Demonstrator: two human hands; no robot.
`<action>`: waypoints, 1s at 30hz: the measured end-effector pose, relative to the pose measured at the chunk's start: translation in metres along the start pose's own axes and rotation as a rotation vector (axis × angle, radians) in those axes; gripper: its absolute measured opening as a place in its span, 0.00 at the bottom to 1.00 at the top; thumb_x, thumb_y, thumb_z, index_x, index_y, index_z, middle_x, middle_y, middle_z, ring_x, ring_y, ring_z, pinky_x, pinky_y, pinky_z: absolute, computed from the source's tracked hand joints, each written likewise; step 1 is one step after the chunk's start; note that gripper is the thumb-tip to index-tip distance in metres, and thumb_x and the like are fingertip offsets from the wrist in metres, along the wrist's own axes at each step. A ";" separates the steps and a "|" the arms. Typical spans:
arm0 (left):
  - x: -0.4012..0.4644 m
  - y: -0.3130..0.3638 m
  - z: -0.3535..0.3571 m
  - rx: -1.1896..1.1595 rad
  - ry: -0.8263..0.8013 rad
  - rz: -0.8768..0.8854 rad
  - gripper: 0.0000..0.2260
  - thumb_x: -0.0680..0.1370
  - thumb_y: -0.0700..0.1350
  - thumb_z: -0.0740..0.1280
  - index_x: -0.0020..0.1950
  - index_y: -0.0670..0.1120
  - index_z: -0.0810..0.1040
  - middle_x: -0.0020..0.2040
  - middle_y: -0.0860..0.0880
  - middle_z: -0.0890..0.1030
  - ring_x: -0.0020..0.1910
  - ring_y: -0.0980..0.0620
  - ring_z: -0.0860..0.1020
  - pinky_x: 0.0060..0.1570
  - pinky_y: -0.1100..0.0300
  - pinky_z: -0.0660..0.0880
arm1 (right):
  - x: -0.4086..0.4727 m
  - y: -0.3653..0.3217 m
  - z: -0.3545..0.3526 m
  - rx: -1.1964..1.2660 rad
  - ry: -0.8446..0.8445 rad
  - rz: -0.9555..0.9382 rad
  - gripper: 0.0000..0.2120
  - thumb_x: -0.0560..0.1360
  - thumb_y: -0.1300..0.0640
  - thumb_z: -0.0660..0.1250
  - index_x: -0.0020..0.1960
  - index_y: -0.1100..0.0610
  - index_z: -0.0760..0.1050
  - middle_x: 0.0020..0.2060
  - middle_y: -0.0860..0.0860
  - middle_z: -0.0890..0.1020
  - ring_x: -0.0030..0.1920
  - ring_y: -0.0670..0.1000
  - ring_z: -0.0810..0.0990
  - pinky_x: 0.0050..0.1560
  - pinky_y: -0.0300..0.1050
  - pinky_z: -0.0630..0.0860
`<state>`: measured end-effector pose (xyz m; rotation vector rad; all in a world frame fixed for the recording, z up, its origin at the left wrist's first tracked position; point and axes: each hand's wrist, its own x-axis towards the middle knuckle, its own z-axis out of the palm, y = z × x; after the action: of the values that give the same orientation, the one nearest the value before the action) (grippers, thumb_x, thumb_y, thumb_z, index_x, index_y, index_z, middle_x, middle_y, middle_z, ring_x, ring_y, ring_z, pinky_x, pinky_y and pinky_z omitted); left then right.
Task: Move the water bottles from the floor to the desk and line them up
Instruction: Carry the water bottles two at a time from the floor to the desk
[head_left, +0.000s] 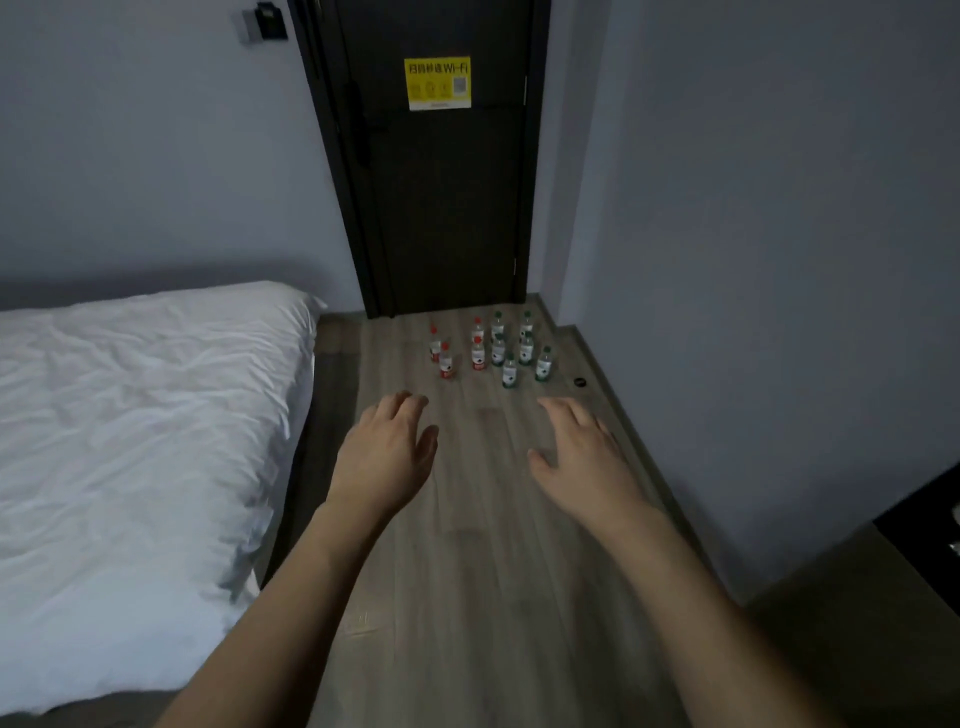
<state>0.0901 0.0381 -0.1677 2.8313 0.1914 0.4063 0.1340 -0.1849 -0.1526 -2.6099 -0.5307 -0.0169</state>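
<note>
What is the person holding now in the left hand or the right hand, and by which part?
Nothing. The left hand and the right hand are both open and empty, stretched out above the floor. The water bottles stand untouched near the door.

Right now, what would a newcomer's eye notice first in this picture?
Probably the two bare hands, the left hand and the right hand, stretched out open over the wood-look floor. Beyond them, a cluster of small clear water bottles with red and green caps stands before the dark door, whose bright yellow Wi-Fi sticker stands out.

Dim, bluish, soft-focus wide-angle view, walls bowed at edges, faint shadows.
</note>
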 end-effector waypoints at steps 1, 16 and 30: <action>0.012 0.001 0.001 -0.002 0.016 0.002 0.19 0.80 0.51 0.63 0.68 0.44 0.73 0.66 0.44 0.75 0.60 0.43 0.76 0.57 0.50 0.74 | 0.012 0.003 -0.001 -0.001 0.006 -0.006 0.29 0.76 0.52 0.64 0.74 0.54 0.61 0.71 0.51 0.66 0.70 0.53 0.65 0.69 0.46 0.61; 0.265 -0.039 0.089 -0.017 -0.060 0.010 0.19 0.81 0.52 0.60 0.70 0.47 0.71 0.68 0.47 0.73 0.63 0.46 0.74 0.59 0.51 0.74 | 0.268 0.060 0.028 0.015 -0.023 0.042 0.28 0.76 0.52 0.64 0.73 0.55 0.62 0.69 0.52 0.68 0.68 0.53 0.67 0.68 0.47 0.63; 0.534 -0.084 0.152 -0.063 -0.102 0.057 0.18 0.81 0.53 0.60 0.69 0.48 0.70 0.67 0.47 0.73 0.61 0.47 0.75 0.55 0.53 0.76 | 0.518 0.090 0.030 0.040 -0.033 0.145 0.28 0.76 0.53 0.65 0.74 0.53 0.62 0.71 0.51 0.66 0.70 0.54 0.66 0.70 0.49 0.65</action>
<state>0.6350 0.1704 -0.1950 2.7914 0.0762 0.2735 0.6444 -0.0546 -0.1662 -2.6071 -0.3490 0.0835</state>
